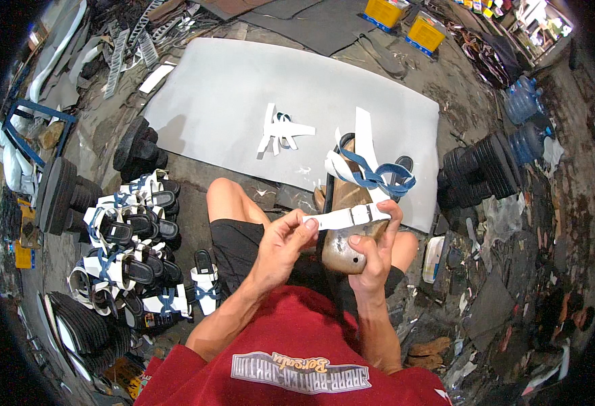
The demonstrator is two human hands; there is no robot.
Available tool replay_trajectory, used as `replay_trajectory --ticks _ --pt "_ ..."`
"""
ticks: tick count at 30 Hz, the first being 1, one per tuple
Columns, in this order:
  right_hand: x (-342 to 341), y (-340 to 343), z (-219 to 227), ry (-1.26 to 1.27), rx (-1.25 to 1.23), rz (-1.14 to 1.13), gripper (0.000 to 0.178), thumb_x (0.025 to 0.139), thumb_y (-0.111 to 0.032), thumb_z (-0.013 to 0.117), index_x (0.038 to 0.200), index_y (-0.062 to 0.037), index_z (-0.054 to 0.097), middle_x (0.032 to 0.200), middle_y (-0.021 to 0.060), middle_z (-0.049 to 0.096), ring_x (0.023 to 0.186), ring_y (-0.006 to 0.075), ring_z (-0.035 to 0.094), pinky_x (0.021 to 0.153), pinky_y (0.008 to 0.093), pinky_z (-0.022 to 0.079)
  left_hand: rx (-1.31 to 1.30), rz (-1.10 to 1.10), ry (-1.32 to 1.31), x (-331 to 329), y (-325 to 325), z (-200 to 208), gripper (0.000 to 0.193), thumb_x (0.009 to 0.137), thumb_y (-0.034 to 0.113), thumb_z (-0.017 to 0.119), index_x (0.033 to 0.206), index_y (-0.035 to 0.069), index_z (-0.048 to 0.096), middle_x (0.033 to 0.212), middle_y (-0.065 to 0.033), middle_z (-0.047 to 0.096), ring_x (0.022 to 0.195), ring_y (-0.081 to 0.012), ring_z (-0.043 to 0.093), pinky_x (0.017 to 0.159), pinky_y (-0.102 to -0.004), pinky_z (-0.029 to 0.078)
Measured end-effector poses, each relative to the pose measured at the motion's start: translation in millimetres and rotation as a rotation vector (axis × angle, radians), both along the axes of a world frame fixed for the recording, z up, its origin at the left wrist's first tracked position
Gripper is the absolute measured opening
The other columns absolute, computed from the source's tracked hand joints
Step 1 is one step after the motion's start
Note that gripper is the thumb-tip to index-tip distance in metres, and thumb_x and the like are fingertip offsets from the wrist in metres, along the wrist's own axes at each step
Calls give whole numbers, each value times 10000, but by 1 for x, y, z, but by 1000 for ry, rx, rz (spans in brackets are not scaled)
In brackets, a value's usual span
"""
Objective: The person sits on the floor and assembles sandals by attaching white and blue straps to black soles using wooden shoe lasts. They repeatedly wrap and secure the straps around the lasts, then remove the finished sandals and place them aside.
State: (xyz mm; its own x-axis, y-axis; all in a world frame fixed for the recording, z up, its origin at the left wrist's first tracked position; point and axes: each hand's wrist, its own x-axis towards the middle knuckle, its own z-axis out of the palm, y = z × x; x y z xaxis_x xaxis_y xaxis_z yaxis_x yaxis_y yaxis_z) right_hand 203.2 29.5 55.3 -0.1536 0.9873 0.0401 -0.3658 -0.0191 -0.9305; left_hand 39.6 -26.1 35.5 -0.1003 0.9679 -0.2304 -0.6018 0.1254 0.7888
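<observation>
A brown shoe last (pixel 338 252) stands between my knees, its heel end toward me, with a small dark hole near that end. Across it runs a white sandal strap (pixel 336 220) with dark bands and what looks like a buckle. My left hand (pixel 280 247) pinches the strap's left end between thumb and fingers. My right hand (pixel 372 256) is closed around the last's right side, the thumb on the last and the fingers by the strap's other end. Blue and white straps (pixel 367 177) loop over the last's far part; a long white piece (pixel 364 128) sticks up behind.
A grey sheet (pixel 209 88) lies ahead, bearing a bundle of white and blue straps (pixel 284 132). Finished-looking sandals (pixel 132 233) are heaped at left. Black soles are stacked on the left (pixel 84 328) and right (pixel 483 172). Yellow containers (pixel 424 34) and blue water jugs (pixel 524 101) stand farther off.
</observation>
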Motion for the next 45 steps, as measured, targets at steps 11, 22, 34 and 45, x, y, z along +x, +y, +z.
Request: replay_trajectory --ticks 11,22,34,45 --pt "-3 -11 58 171 -68 -49 805 755 -159 640 1525 -162 404 1319 122 543 1262 278 560 1123 414 463 130 -61 78 -12 11 41 246 1091 213 691 907 56 644 914 -10 699 858 -61 650 843 -284 599" --pt "6 -16 59 92 -36 -184 863 679 -220 667 1501 -130 422 1278 131 536 1208 292 566 1067 426 491 179 -126 75 -5 6 48 225 1088 158 698 916 31 624 941 2 691 901 -33 624 787 -237 540" --pt "12 -26 33 315 -57 -8 783 656 -224 733 1388 -195 456 1285 141 559 1198 329 593 1023 461 545 219 -324 -488 21 -9 20 718 984 105 796 1545 118 348 1093 12 531 1305 -145 506 1112 -319 426" --pt "14 -19 45 361 -53 102 741 712 -205 782 1386 -176 475 1360 145 551 1254 329 580 1079 469 517 182 -352 -351 15 0 19 1003 959 172 826 1726 99 182 1483 -116 500 1273 -221 583 1086 -345 466"
